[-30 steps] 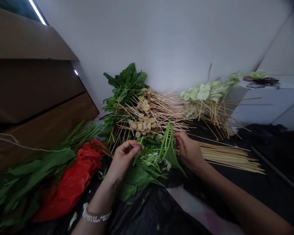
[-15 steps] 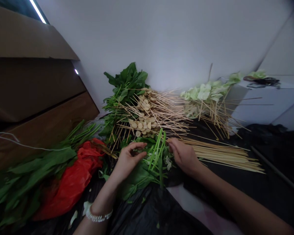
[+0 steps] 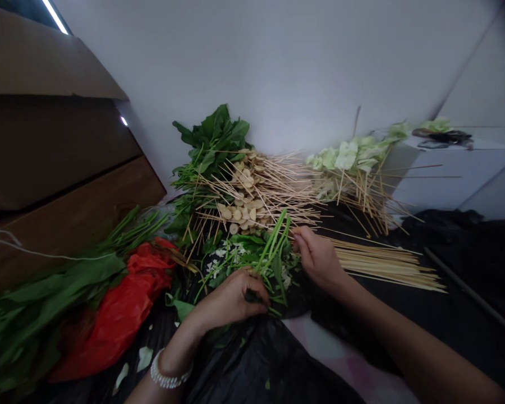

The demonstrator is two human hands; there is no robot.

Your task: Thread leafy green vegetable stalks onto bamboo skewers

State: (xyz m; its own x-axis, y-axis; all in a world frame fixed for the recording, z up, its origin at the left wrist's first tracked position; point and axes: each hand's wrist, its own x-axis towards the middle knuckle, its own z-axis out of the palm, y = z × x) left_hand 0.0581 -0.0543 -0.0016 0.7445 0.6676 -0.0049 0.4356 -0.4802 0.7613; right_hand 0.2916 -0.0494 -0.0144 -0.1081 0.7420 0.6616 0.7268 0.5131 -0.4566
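My left hand (image 3: 238, 297) is low over a loose pile of leafy greens (image 3: 256, 258), its fingers curled round some green leaves and stems. A beaded bracelet (image 3: 170, 377) circles that wrist. Several light green stalks (image 3: 275, 238) stick up from the pile between my hands. My right hand (image 3: 320, 258) is closed in a pinch just right of these stalks. What its fingertips hold is hidden or too thin to make out. Loose bamboo skewers (image 3: 387, 264) lie bundled right behind my right hand.
Skewered pale round slices (image 3: 244, 210) and dark leafy bunches (image 3: 212, 140) are heaped against the wall. Skewered cabbage pieces (image 3: 353, 157) stand at back right. A red plastic bag (image 3: 113, 314) with large leaves lies left, beside a cardboard box (image 3: 54, 151). Black plastic (image 3: 273, 365) covers the front.
My left hand has come down toward me and turned over, its spread fingers now closed on greens. My right hand stays pinched in nearly the same place. The view has shifted slightly.
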